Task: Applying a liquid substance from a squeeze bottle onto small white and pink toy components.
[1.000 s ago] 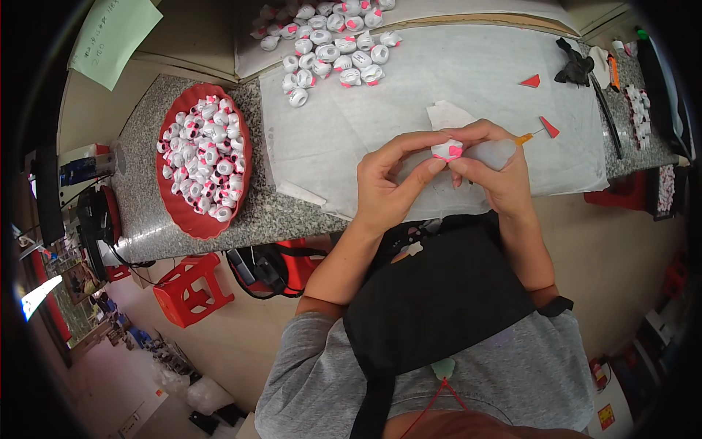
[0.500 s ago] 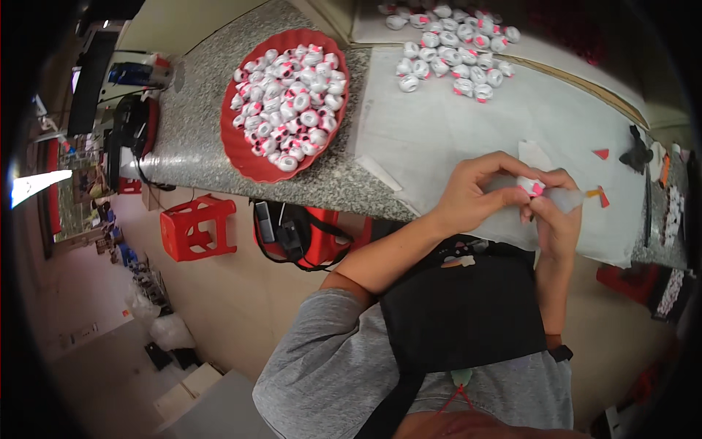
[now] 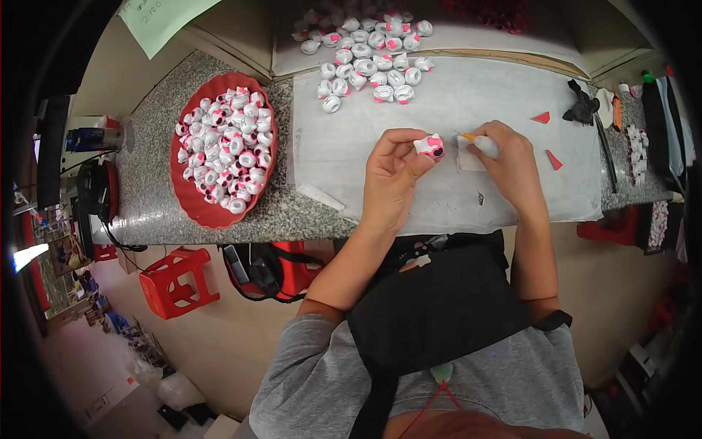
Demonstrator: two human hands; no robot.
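Pinched between the fingers of my left hand (image 3: 389, 172) is a small white and pink figure head (image 3: 428, 145) with a dark patch and pointed ears. To its right, my right hand (image 3: 515, 157) is closed around a small whitish squeeze bottle (image 3: 486, 148). The bottle's orange, needle-like tip points left toward the head, with a gap between them. Beneath the bottle lies a small white pad (image 3: 468, 159), partly covered by my hand. Two red wedge-shaped pieces, an upper one (image 3: 541, 117) and a lower one (image 3: 553, 160), lie right of my right hand.
White paper (image 3: 329, 154) covers part of the speckled counter (image 3: 146, 190). Several white and pink heads (image 3: 376, 66) stand at the back. A red scalloped bowl (image 3: 196, 212) full of heads sits left. Dark scraps (image 3: 581, 106) lie right; a red stool (image 3: 179, 282) stands below.
My hands have separated from around the head. The bottle in my right hand has turned from pointing right to pointing left. The whole view has shifted toward the right.
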